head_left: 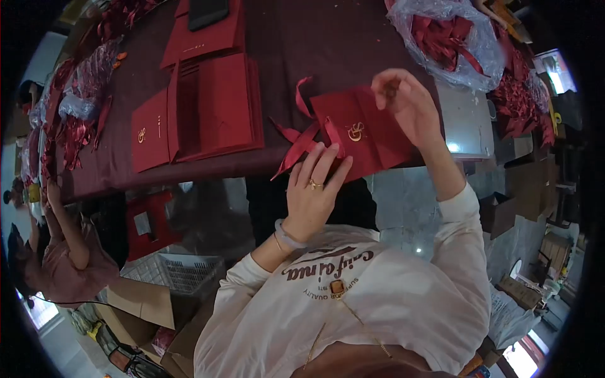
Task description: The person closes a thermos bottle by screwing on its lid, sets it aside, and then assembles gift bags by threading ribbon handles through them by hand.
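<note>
A flat red paper gift bag (372, 129) with a gold logo lies at the table's front edge. A red satin ribbon (301, 140) runs out from its left side in loose tails and a raised loop. My left hand (317, 183), wearing a ring, rests with its fingers stretched out over the ribbon and the bag's lower left edge. Above the bag's right part hovers my right hand (406, 107), its fingers loosely curled and apart, with nothing visible in them. To the left lie stacks of similar red bags (217, 107).
A black phone (208, 12) lies on the upper stack. Red ribbons fill a clear plastic bag (463, 44) at the far right. More ribbons (79, 135) hang at the left end, by a co-worker (79, 258). A white crate (183, 274) stands below.
</note>
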`<state>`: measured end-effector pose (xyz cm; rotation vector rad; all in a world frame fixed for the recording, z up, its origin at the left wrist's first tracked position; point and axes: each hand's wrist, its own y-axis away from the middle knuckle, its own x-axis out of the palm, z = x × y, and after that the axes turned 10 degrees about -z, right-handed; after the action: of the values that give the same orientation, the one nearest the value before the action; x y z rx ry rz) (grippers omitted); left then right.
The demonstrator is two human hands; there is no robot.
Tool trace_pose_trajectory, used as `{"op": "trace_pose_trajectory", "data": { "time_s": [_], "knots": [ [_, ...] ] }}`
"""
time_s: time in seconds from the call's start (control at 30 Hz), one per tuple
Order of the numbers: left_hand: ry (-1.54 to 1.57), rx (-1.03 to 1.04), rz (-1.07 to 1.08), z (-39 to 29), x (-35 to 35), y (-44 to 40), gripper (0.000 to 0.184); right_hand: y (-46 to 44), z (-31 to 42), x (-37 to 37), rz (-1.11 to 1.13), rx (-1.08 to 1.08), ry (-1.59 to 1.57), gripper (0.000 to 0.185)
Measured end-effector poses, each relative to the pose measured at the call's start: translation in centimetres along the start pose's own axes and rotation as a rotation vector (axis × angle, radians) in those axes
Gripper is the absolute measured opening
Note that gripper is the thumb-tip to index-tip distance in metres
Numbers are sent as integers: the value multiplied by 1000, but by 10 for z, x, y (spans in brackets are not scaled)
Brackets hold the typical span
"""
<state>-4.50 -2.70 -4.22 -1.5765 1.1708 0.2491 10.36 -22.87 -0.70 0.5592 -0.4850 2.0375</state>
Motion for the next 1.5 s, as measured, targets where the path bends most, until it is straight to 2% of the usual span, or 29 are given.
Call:
{"op": "trace_pose_trajectory", "data": {
  "time_s": [0.07, 0.13, 0.2, 0.23, 0.27, 0.37, 0.43, 0.47, 0.53, 0.6, 0.67, 0.73, 0.8, 0.83, 0.9, 0.93, 1.0, 1.03, 1.07, 1.13, 1.17, 1.2, 1.27, 1.4, 1.47, 1.5],
  "knots": [
    [68, 51, 27, 9, 5, -6, 41, 24, 16, 17, 19, -83, 704, 46],
    [78, 44, -16, 11, 7, -9, 41, 43, 35, 45, 305, -226, 1415, 59],
    [128, 68, -55, 11, 5, -11, 43, 61, 31, 57, 349, -167, 1804, 64],
    [124, 66, -65, 12, 4, -12, 43, 67, 24, 58, 339, -298, 1941, 54],
    [161, 78, -79, 12, 3, -13, 45, 71, 23, 53, 346, -311, 1947, 54],
    [254, 75, -178, 7, 3, -23, 53, 63, 41, 40, 143, -704, 1879, 38],
    [242, -16, -470, 5, 4, -29, 52, 56, 52, 43, -220, -638, 1723, 28],
    [216, -28, -538, 6, 6, -33, 47, 46, 53, 44, -452, -624, 1620, 28],
    [194, -1, -487, 14, 10, -37, 45, -2, 58, 28, -583, -618, 1211, 35],
    [127, -26, -335, 19, 17, -41, 39, -54, 70, 19, -674, -519, 1238, 41],
    [21, -137, -106, 23, 25, -44, 34, -114, 70, -6, -639, -535, 1167, 41],
    [-40, -86, -100, 27, 34, -39, 31, -165, 75, -16, -629, -220, 945, 39],
    [-44, -52, -95, 28, 38, -38, 32, -213, 69, -42, -714, -191, 1136, 41],
    [-53, -49, -104, 28, 38, -37, 32, -238, 59, -74, -707, -203, 1131, 41],
    [-36, -44, -92, 29, 37, -39, 33, -280, 42, -133, -778, -22, 1888, 35],
    [-40, -46, -89, 28, 36, -38, 33, -285, 35, -130, -774, -42, 1880, 35],
    [-27, -49, -78, 28, 36, -39, 33, -271, 16, -129, -679, -326, 2407, 31],
    [-43, -49, -76, 28, 36, -38, 33, -256, 15, -107, -572, -487, 2444, 37],
    [-40, -55, -75, 29, 35, -39, 33, -251, 14, -85, -564, -484, 2448, 37],
    [-58, -42, -76, 28, 36, -38, 34, -241, 10, -62, -298, 80, 2289, 47],
    [-51, -50, -67, 26, 36, -35, 34, -246, -3, -85, -166, 115, 2313, 58],
    [-56, -47, -74, 26, 36, -35, 34, -241, -2, -81, -168, 119, 2313, 58],
    [-65, -39, -91, 28, 37, -38, 34, -233, 1, -71, -95, -88, 2286, 60],
    [-51, -46, -70, 28, 38, -37, 35, -240, 2, -70, -115, -41, 2334, 59],
    [-56, -44, -64, 28, 37, -36, 36, -255, 6, -83, -163, 82, 2382, 57],
    [-55, -45, -61, 28, 38, -36, 36, -260, 6, -90, -147, 51, 2346, 55]
  ]
}}
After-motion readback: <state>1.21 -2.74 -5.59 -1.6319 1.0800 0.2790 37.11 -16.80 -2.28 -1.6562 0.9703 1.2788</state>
